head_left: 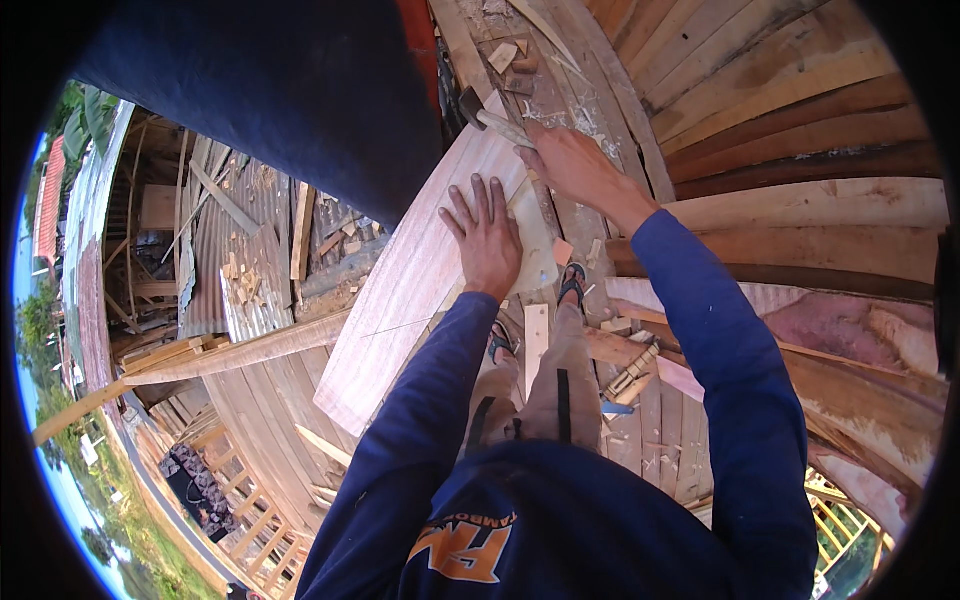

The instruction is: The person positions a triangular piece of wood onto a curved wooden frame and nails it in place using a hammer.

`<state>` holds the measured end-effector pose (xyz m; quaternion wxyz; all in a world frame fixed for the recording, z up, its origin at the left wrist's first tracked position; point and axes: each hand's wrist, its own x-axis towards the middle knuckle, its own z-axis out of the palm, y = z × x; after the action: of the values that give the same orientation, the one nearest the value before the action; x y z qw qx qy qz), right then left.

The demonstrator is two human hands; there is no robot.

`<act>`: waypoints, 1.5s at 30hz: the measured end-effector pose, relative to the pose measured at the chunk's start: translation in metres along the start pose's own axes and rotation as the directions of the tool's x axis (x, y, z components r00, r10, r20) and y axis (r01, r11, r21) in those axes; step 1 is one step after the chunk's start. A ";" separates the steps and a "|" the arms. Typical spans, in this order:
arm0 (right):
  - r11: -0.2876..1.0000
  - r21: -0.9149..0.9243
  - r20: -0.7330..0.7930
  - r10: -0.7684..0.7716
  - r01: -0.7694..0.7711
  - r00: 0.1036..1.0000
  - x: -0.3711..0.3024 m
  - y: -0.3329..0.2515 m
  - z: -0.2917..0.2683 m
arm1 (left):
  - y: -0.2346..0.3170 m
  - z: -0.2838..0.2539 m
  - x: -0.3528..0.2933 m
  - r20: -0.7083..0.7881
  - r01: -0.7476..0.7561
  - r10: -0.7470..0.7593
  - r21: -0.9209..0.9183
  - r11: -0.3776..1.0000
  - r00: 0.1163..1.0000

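Head view: from my end, the left hand (490, 245) lay fingers spread on the pale plank (395, 310) mid-frame, probably steadying it; the right hand (577, 170), upper centre, had fingers curled round the hammer (507, 129), seemingly for control.

The left hand (491, 250) and the left sleeve (410, 400) hide bits of the pale board (400, 290), and the right hand (580, 170) covers the back end of the hammer's (505, 127) handle. The big dark blue sheet (280, 80) gets cut off at the top, and the blue shirt (580, 530) at the bottom. Far left, a white thing (89, 450) on the grass is too small to tell.
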<state>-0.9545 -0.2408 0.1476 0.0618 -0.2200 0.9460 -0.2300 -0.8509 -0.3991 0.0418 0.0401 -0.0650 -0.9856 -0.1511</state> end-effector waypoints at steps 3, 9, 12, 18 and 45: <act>0.996 -0.082 0.010 -0.016 0.016 1.000 0.051 -0.012 -0.021 | 0.000 0.000 0.000 0.016 0.012 -0.013 0.035 0.999 1.000; 0.929 -0.349 0.178 -0.062 0.122 0.982 0.109 -0.023 -0.022 | 0.002 -0.001 0.003 -0.002 0.000 0.000 -0.005 1.000 1.000; 0.864 -0.467 0.306 -0.040 0.187 0.951 0.131 -0.032 -0.021 | 0.000 -0.001 0.002 -0.002 0.003 -0.003 -0.009 1.000 1.000; 0.858 -0.475 0.325 -0.036 0.196 0.945 0.154 -0.034 -0.018 | 0.002 -0.002 0.003 0.012 0.008 -0.008 -0.001 1.000 1.000; 0.866 -0.446 0.431 -0.014 0.226 0.902 0.155 -0.044 -0.014 | -0.001 -0.001 0.004 0.034 -0.005 0.005 0.014 1.000 0.999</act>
<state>-1.0797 -0.3391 0.1778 0.1887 -0.3318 0.9221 0.0631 -0.8548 -0.3999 0.0431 0.0243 -0.0698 -0.9870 -0.1429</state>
